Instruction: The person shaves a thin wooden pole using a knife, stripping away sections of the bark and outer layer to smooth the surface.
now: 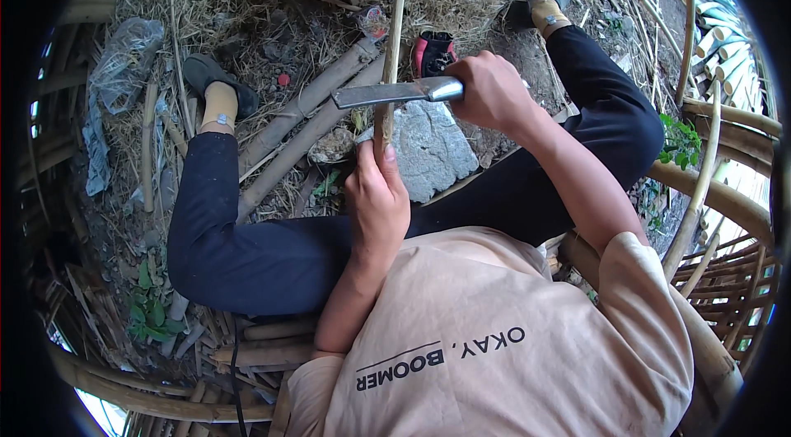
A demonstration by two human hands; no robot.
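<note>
My left hand is closed round the lower end of a long, thin bamboo strip, which stretches away from me past the top of the view. In my right hand is the handle of a knife with a broad, dull grey blade. The blade points left and lies across the strip, a little beyond my left hand. Whether its edge cuts into the strip cannot be seen. Just beyond my left hand, a grey stone block rests on the ground between my legs. My fingers hide most of the knife's handle.
Two bamboo poles lie on the straw-strewn ground left of the stone. A pink and black object is beyond the knife. Crumpled clear plastic lies far left. Cut bamboo poles are stacked at right, near a curved bamboo frame.
</note>
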